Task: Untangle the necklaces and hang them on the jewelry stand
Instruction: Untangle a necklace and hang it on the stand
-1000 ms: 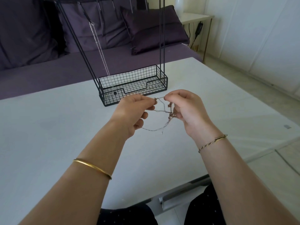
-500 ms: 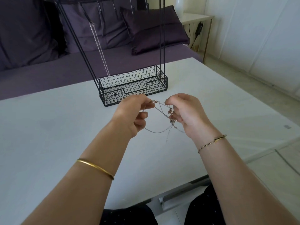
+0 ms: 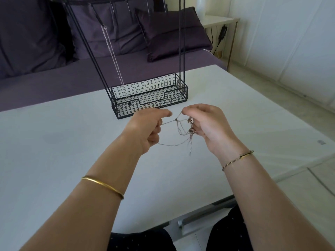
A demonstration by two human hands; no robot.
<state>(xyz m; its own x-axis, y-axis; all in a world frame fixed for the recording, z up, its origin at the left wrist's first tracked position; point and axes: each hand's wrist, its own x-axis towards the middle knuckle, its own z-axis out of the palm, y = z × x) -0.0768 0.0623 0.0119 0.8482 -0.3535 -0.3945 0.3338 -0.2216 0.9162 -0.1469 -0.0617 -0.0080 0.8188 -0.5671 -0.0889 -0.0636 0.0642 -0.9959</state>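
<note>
A thin tangle of silver necklaces (image 3: 179, 130) is stretched in the air between my two hands, just above the white table. My left hand (image 3: 146, 128) pinches strands on the left side of the tangle. Gripping the right side, my right hand (image 3: 208, 127) has a knotted clump with clasps against its fingers, and a loose end dangles below. Behind the hands stands the black wire jewelry stand (image 3: 148, 95) with a mesh basket base. One silver chain (image 3: 114, 58) hangs from a hook at its top left.
The white table (image 3: 54, 145) spreads left and right of my hands. A purple sofa (image 3: 45, 82) with cushions lies behind the stand. A small side table (image 3: 220, 20) stands at the far right, above pale floor.
My hands have drawn slightly apart and the tangle has opened into a wider web of strands. The loose end now hangs lower.
</note>
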